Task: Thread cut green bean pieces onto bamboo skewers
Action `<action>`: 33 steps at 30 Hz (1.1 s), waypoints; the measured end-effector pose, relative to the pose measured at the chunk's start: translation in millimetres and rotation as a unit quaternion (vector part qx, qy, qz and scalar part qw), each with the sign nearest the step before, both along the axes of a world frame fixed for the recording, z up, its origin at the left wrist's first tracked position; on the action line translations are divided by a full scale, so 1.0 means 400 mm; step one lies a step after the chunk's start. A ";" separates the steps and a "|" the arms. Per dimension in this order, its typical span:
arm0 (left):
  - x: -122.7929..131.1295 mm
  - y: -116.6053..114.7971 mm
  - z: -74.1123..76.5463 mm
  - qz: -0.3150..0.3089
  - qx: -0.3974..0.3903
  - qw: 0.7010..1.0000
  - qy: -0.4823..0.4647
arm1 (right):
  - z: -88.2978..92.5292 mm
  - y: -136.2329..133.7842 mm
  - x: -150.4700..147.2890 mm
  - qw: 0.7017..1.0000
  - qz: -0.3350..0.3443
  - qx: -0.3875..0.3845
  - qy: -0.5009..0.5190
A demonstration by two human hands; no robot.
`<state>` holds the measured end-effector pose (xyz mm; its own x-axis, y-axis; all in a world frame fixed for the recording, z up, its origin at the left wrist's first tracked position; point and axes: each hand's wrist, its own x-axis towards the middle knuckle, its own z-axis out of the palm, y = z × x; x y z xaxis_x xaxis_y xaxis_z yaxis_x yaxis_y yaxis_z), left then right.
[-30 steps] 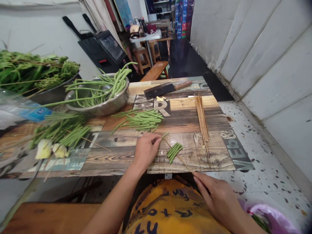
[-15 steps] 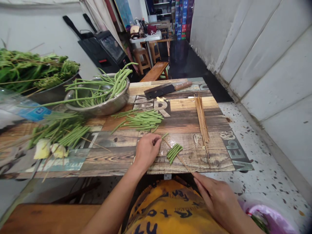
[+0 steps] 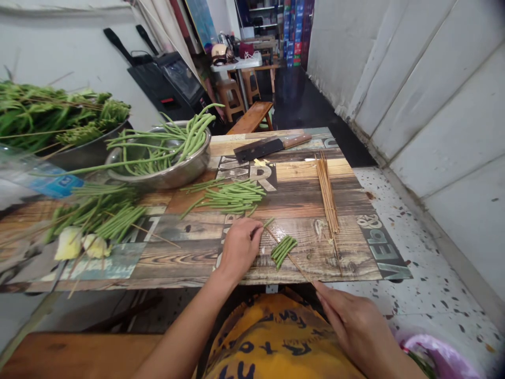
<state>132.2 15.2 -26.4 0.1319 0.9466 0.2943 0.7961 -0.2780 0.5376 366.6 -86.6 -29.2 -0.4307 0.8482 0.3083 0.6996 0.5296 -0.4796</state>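
My right hand (image 3: pixel 347 310) grips the lower end of a thin wooden skewer (image 3: pixel 301 269) just past the table's near edge. Several short green bean pieces (image 3: pixel 284 250) sit threaded side by side across that skewer. At its far tip, my left hand (image 3: pixel 242 243) pinches another green bean piece (image 3: pixel 269 222), fingers closed. Whether the tip has pierced this piece I cannot tell. Beyond my left hand lies a loose pile of cut green beans (image 3: pixel 232 196). A bundle of bare skewers (image 3: pixel 326 195) rests to the right on the table.
A cleaver (image 3: pixel 266 149) lies toward the table's (image 3: pixel 189 258) far side. Long beans hang over a steel bowl (image 3: pixel 173 178); leafy greens (image 3: pixel 51 110) fill a basin at left. Finished bean skewers (image 3: pixel 118 221) lie near two pale yellow pieces (image 3: pixel 69 243). A pink-lined bin (image 3: pixel 445 352) stands lower right.
Both hands keep nearly the same place and grip. The view has shifted slightly, and the skewer with its beans stays between them.
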 end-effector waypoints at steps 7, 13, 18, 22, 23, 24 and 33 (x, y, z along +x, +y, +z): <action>-0.002 0.001 -0.006 -0.011 0.010 1.000 0.004 | 0.002 0.002 0.002 1.000 0.006 0.014 -0.019; 0.003 0.000 0.000 0.002 0.002 1.000 -0.009 | 0.003 -0.003 0.006 1.000 0.005 0.011 -0.012; 0.005 0.001 0.003 0.013 -0.016 1.000 -0.019 | 0.008 -0.008 0.011 1.000 0.007 0.009 -0.003; 0.004 0.002 0.002 0.012 -0.016 1.000 -0.023 | 0.008 -0.009 0.012 1.000 0.010 0.007 0.003; 0.003 0.002 0.002 0.012 -0.015 1.000 -0.024 | 0.007 -0.009 0.012 1.000 0.011 0.005 0.002; 0.003 0.002 0.002 0.011 -0.014 1.000 -0.025 | 0.006 -0.008 0.011 1.000 0.011 0.004 0.002; 0.006 0.001 0.006 0.002 -0.005 1.000 -0.018 | 0.005 -0.007 0.007 1.000 0.005 -0.016 -0.005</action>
